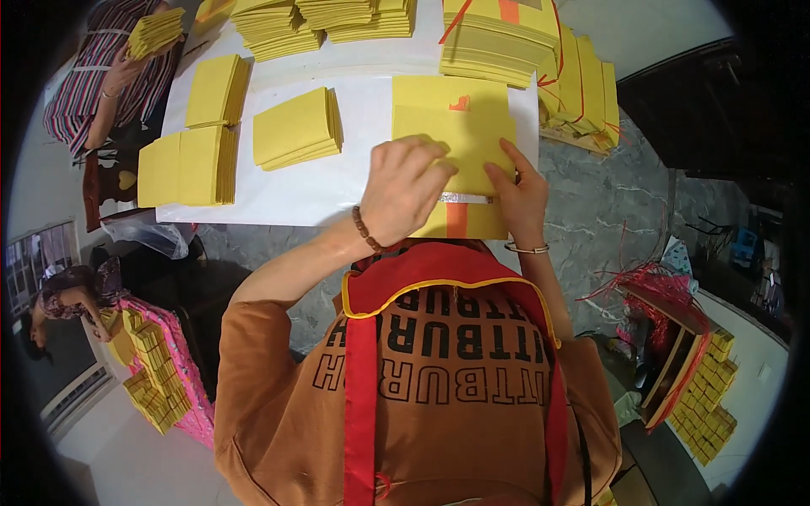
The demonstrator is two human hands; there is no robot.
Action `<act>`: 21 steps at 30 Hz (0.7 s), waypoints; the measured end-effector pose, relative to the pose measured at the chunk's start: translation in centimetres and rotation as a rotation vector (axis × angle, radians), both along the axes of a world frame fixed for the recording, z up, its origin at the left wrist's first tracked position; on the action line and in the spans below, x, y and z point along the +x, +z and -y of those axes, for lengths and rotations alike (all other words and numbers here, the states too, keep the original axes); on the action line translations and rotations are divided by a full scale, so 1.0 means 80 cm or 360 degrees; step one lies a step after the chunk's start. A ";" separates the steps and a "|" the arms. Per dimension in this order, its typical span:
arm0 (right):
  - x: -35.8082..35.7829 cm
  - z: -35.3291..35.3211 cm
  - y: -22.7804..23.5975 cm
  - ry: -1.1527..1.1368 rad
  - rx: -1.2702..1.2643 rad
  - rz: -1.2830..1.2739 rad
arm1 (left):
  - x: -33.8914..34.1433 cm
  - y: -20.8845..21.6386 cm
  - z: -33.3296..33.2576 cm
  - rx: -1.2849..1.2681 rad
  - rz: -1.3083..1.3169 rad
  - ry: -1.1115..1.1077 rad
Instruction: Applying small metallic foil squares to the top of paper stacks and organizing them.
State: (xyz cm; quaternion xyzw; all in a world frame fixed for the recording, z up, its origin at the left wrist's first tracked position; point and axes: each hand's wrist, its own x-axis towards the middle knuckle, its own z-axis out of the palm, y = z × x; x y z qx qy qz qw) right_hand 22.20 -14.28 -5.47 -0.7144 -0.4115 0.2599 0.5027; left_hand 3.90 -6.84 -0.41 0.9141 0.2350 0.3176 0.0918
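At the table's near edge lies a stack of yellow paper (pixel 413 97), with a yellow sheet (pixel 472 156) on top. An orange mark shows above that sheet. Below it are a silvery strip (pixel 467 199) and an orange patch (pixel 456 221). My left hand (pixel 403 190) is closed over the left part of the sheet, its fingers curled into a pinch; what the fingertips hold, if anything, is hidden. On the right edge of the sheet rests my right hand (pixel 523 196), thumb and forefinger apart, its other fingers partly hidden.
Yellow paper bundles (pixel 295 128) stand on the white table (pixel 354 181) to the left and at the back. More tied bundles (pixel 586 93) rise beyond its right edge. At far left a person in stripes (pixel 114 72) holds a bundle. Red strings (pixel 650 287) hang at right.
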 end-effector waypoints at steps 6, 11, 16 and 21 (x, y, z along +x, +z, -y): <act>0.003 -0.003 -0.002 0.0056 -0.0020 0.0160 | 0.021 0.002 0.003 -0.0044 -0.0207 -0.0082; -0.001 -0.004 0.023 0.0061 -0.0226 -0.0094 | 0.032 -0.025 -0.006 -0.0065 -0.0354 -0.0033; -0.001 -0.004 0.013 0.0016 -0.0232 -0.0231 | 0.032 -0.036 -0.006 -0.0067 -0.0382 -0.0012; -0.012 0.012 0.022 -0.0019 -0.0036 0.1083 | 0.032 -0.043 -0.003 -0.0068 -0.0436 -0.0004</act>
